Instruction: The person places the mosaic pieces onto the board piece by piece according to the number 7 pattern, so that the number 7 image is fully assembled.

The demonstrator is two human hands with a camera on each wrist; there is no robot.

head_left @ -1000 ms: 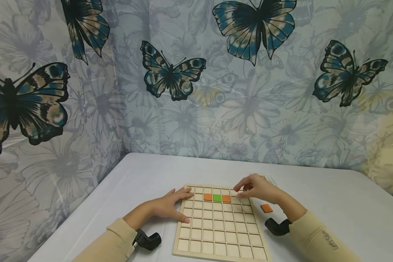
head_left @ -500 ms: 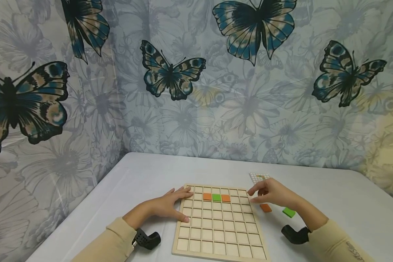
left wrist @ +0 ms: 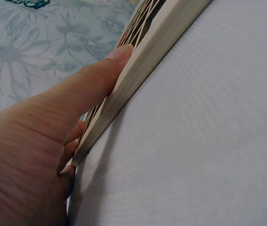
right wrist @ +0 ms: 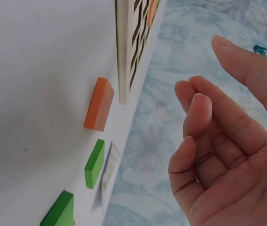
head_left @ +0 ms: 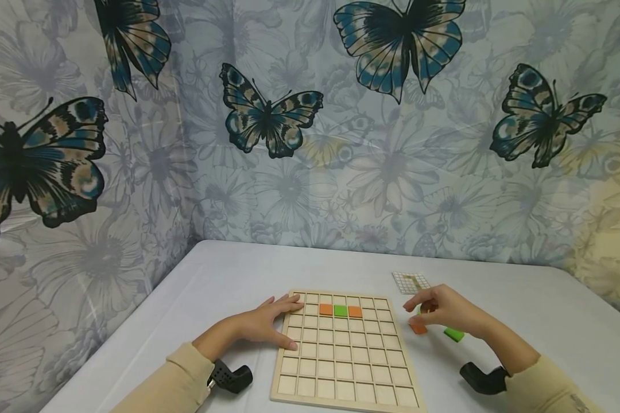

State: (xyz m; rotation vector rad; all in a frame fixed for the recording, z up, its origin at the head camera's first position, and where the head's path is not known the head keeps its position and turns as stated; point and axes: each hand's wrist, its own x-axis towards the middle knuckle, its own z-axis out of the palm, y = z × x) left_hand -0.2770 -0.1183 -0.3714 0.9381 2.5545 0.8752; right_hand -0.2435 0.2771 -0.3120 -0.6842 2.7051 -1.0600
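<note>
My left hand [head_left: 260, 324] rests with spread fingers along the left side of a wooden grid board [head_left: 343, 353]; in the left wrist view its thumb [left wrist: 88, 84] lies over the board's rim. Three tiles sit side by side in the board's second row: an orange one [head_left: 326, 310], a green one [head_left: 340, 311] and another orange one [head_left: 355, 311]. Off the board's right side, my right hand [head_left: 457, 312] hovers over a loose orange tile [right wrist: 99, 104], thumb and fingers apart, holding nothing. Two loose green tiles [right wrist: 94, 164] lie near it, one partly hidden behind the hand.
A small printed grid card [head_left: 408, 283] lies beyond the board at the back right. The white-covered table [head_left: 134, 344] meets a butterfly-patterned cloth [head_left: 289, 195] behind and at the left. A black wrist device [head_left: 483, 380] sits below the right hand, another [head_left: 232, 378] by the left.
My right hand has moved right and slightly down, from over the board to above the loose orange tile. The card and green tiles have come into sight. My left hand stays put.
</note>
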